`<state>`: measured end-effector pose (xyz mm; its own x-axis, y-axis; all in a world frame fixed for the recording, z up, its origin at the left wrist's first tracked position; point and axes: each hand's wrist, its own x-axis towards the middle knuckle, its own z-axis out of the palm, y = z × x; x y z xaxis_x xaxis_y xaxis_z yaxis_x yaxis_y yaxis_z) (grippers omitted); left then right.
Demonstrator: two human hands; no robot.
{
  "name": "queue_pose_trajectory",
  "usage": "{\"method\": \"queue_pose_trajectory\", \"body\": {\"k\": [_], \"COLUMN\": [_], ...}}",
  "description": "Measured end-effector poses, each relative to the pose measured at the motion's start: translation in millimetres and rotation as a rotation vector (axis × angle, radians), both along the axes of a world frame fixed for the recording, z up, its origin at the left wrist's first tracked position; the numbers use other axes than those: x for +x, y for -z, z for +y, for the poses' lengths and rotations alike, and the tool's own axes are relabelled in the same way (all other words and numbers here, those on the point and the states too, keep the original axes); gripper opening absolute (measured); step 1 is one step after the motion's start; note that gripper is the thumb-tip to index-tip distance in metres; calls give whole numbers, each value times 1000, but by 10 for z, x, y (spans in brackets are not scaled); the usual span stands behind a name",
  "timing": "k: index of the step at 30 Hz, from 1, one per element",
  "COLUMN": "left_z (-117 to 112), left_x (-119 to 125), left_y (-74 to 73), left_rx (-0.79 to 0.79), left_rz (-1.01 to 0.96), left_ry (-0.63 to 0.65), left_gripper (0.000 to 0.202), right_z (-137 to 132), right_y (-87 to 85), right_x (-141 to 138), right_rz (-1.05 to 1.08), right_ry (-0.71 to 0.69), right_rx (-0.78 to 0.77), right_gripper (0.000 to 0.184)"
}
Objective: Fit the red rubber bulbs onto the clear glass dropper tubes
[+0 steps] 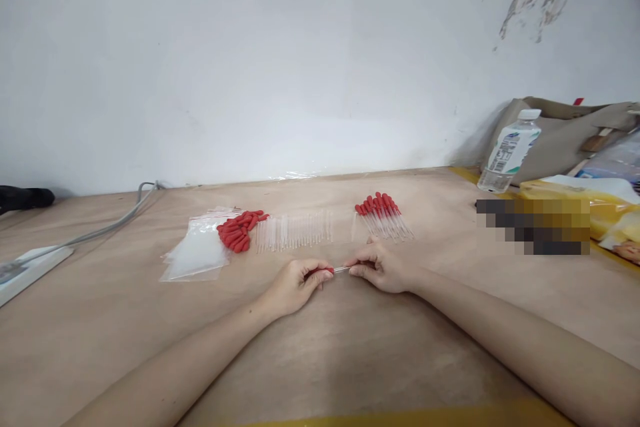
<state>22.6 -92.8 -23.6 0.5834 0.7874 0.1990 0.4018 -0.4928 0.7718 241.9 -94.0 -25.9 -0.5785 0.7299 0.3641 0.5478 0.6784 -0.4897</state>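
Low over the middle of the table, my left hand pinches a red rubber bulb, mostly hidden by the fingers. My right hand grips the other end of a thin clear dropper tube, which spans the gap between both hands and meets the bulb. Whether the tube is inside the bulb cannot be made out. Beyond my left hand lie a pile of red rubber bulbs and a row of clear tubes. Droppers with red bulbs on their tubes lie side by side beyond my right hand.
Clear zip bags are stacked left of the bulbs. A grey cable runs along the left side to a white box-like object. At right stand a water bottle, a beige bag and yellow packaging. A white wall rises behind.
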Motion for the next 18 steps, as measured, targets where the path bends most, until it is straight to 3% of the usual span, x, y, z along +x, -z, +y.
{"method": "queue_pose_trajectory", "body": {"k": [5,7,13,18], "left_z": [22,40,76,79], "left_x": [2,-7,-52,-52], "left_y": [24,30,9,20], "left_rx": [35,36,7,-54], "left_rz": [45,42,-22,-39], "left_ry": [-74,-97,-83,-80], "left_gripper": [28,28,25,25], "right_z": [-90,-92,-69,-90], "right_y": [0,27,45,37], "right_x": [-53,-67,-45,-69], "right_rz": [-138,-114,32,76], "right_ry": [120,123,115,71], "right_rx": [318,372,262,276], "right_gripper": [21,23,17,19]}}
